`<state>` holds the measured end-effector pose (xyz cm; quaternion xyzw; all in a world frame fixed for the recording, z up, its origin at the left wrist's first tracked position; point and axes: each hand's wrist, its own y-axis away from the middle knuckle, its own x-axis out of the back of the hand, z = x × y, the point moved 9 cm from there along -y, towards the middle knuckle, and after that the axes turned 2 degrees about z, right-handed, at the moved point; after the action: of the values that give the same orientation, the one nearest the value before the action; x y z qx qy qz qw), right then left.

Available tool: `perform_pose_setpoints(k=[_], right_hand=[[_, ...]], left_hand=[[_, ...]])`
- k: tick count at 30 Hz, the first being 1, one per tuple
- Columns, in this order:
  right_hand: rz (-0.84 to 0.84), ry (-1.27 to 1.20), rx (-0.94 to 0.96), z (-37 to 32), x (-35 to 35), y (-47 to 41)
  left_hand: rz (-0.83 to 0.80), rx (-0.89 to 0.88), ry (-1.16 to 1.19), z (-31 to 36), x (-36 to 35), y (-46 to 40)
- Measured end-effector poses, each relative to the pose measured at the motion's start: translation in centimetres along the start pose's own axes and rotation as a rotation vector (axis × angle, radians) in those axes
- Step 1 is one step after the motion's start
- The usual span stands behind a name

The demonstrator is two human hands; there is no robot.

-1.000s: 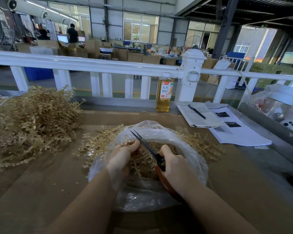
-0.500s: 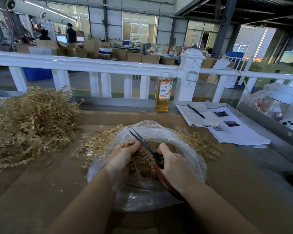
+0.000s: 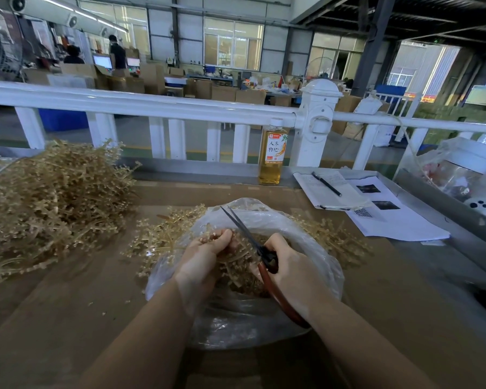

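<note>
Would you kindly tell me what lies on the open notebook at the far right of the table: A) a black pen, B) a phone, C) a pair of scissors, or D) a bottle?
A: a black pen lies slantwise on the notebook; the scissors are gripped in the right hand, the left hand pinches a tan sprig, and the bottle stands apart from the notebook, by the railing.
</note>
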<state>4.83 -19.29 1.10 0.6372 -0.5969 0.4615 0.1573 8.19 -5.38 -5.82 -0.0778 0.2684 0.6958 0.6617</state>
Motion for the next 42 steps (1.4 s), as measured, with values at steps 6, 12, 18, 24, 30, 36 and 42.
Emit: perform_pose_setpoints(k=[6,12,18,24,30,36,42], right_hand=[[0.099,-0.21,-0.106,0.6,0.9,-0.8],[0.182,-0.407,-0.184,1.0,1.9,-1.8],[0.102,-0.541,-0.298,1.3,0.7,-2.7],[0.276,-0.463,-0.251,1.4,2.6,-2.6],[0.33,-0.547,-0.217,1.5,2.8,-2.2],[0.212,-0.381,-0.15,1.1,2.4,-1.2],[0.143,-0.033,-0.009,-0.7,2.0,-0.2]], left_hand=[[-0.043,-0.052,0.004,1.0,-0.6,0.2],[0.015,-0.225,-0.028,3.6,-0.9,0.8],[0.003,-0.241,-0.262,4.0,-2.0,1.5],[-0.137,0.002,-0.197,2.0,-2.2,2.2],[-0.086,0.05,-0.274,0.6,-1.7,2.1],[0.117,-0.197,-0.16,2.4,-0.2,1.7],[0.154,-0.335,-0.359,3.9,-0.7,2.4]])
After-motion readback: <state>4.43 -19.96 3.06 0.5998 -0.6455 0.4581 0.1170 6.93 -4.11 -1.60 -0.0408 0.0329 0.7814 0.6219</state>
